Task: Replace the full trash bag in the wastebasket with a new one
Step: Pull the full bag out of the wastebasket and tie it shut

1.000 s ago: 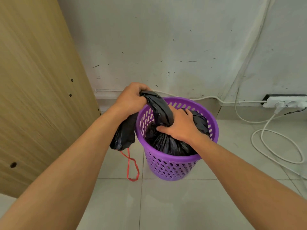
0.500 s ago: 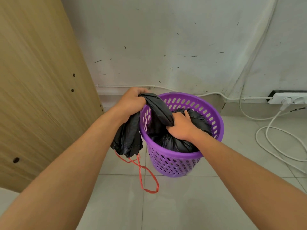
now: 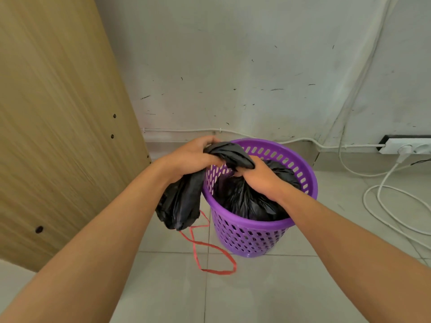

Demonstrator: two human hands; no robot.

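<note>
Your left hand [image 3: 191,157] is clenched around the twisted neck of the black trash bag [image 3: 247,199], just outside the wastebasket's rim at about ten o'clock. Your right hand [image 3: 261,176] grips the same neck a little lower, over the middle of the purple wastebasket [image 3: 251,236], fingers wrapped round the plastic. Between your two hands the neck runs as a short taut band. The full body of the bag sits inside the wastebasket, filling it nearly to the rim. The loose top of the bag hangs down from your left hand, outside the wastebasket at nine o'clock, and a red drawstring [image 3: 210,259] trails from it in loops onto the tiled floor [image 3: 268,292] at seven o'clock. A wooden panel [image 3: 58,113] stands at nine o'clock; white cables [image 3: 382,194] lie at three o'clock, below a power strip [image 3: 408,146].
</note>
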